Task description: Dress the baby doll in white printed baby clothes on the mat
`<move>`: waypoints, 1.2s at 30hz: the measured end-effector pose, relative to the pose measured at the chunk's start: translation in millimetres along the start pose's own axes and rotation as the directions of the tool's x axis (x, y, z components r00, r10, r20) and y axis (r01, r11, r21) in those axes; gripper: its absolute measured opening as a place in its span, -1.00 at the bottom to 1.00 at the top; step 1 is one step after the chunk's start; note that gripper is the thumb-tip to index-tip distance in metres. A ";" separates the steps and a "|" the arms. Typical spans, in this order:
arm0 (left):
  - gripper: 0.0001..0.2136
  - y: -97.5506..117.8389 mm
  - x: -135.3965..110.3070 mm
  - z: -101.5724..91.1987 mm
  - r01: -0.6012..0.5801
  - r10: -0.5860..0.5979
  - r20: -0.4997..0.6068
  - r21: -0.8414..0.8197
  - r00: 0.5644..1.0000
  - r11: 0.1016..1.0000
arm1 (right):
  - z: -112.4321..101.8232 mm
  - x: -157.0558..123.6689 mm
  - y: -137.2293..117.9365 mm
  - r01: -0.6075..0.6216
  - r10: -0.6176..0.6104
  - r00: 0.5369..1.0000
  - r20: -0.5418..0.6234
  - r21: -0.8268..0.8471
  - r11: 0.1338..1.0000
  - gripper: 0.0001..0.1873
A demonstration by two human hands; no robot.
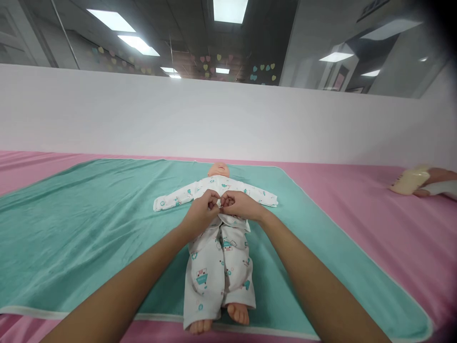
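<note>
Although both sleeves (174,196) and both trouser legs (205,267) were found on, fastening of the shirt (230,184) front could not be confirmed and was judged unfinished, its lower edge appearing parted. The doll (219,170) lay face up on the green blanket (107,228), feet (238,313) at six o'clock. Left hand (200,209), at nine o'clock, and right hand (243,206), at three, pinched the shirt front between fingertips.

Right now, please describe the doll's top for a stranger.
Find the green blanket on the pink cloth; the doll lies on it. Its top is white and printed, with the left hand and right hand at its front. Unlike the matching trousers, it has outspread sleeves.
</note>
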State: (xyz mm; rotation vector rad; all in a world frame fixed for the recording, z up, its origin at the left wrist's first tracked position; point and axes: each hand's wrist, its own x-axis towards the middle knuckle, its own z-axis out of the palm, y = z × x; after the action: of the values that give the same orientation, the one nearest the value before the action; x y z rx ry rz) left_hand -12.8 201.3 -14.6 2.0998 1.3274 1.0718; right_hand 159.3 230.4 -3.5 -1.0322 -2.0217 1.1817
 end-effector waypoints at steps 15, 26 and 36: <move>-0.85 -6.0 -1.2 1.0 0.066 -0.059 0.031 -0.337 0.998 0.939 | -4.5 5.0 11.2 0.027 -0.037 0.998 0.049 0.180 0.983 -0.71; -0.80 -13.3 3.2 -0.3 -0.162 0.167 -0.083 0.060 0.983 0.985 | -3.5 4.0 14.6 0.051 -0.046 0.999 -0.025 0.217 0.975 -0.71; -0.65 -79.4 21.5 -9.8 -0.091 0.153 -0.234 0.255 0.960 0.963 | -4.8 15.0 49.2 0.143 0.015 0.855 -0.518 0.264 0.954 -0.67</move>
State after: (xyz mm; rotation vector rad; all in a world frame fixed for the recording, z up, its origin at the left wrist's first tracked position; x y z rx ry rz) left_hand -59.7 255.6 -55.9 2.3086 1.5304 1.3245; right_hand 171.3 260.4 -43.9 -0.9902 -1.4010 0.9960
